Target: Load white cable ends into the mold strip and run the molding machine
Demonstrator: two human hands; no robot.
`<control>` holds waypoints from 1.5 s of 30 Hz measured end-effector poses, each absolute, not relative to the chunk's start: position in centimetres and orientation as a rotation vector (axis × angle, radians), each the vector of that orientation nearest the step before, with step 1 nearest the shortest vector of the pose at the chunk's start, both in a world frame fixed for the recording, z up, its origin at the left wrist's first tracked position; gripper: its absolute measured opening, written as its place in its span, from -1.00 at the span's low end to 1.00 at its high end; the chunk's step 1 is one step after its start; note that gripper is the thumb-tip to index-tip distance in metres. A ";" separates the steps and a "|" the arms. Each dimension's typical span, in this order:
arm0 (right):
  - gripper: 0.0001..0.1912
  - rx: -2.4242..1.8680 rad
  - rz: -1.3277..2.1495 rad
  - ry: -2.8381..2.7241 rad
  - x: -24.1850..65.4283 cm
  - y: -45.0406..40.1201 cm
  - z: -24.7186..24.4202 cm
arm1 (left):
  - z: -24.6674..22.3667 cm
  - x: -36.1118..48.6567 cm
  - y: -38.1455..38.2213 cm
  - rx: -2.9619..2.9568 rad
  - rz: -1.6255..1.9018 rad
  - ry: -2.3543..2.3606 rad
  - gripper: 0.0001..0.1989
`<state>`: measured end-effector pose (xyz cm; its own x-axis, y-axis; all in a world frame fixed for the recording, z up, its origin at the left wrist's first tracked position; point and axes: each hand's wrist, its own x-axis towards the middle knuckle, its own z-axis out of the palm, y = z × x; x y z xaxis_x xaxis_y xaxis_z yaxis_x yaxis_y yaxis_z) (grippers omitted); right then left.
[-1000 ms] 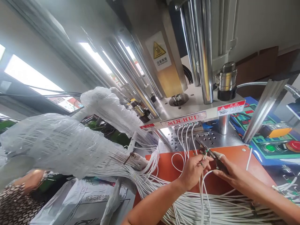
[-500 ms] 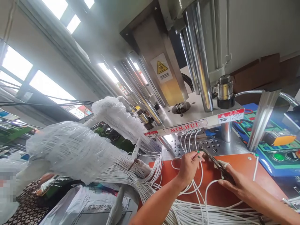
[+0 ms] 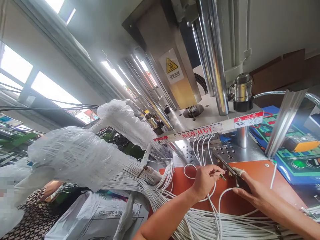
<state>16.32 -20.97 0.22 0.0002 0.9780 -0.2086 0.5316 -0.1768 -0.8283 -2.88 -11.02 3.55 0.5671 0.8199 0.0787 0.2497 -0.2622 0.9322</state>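
Cable end (image 3: 222, 177) and metal bar (image 3: 229, 169) before the press (image 3: 185, 96)

You pinch the green-tipped cable end in your left hand (image 3: 203, 180), in front of the press. Your right hand (image 3: 250, 188), apart from the left, clasps the dark metal bar, also before the press.

The plate (image 3: 210, 117) reads "MIN-HUI" in red, with a "DANGER" label (image 3: 248, 119) at its right. A yellow heat triangle (image 3: 171, 65) captioned "注意高温" marks the column (image 3: 184, 95). The bag (image 3: 76, 218) shows "怀孕母猪配合", then unclear characters.
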 end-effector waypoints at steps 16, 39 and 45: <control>-0.55 -1.724 1.159 -1.626 16.6 -21.2 0.3 | 1.8 -2.6 -12.6 2.462 0.628 0.675 -0.82; -0.43 -1.754 1.020 -1.548 16.5 -21.3 -0.3 | 3.9 -3.0 -9.7 1.712 0.687 0.965 -0.82; -0.47 -1.776 1.038 -1.535 16.5 -20.9 -0.6 | 2.6 -3.6 -8.8 1.558 0.658 0.898 -0.76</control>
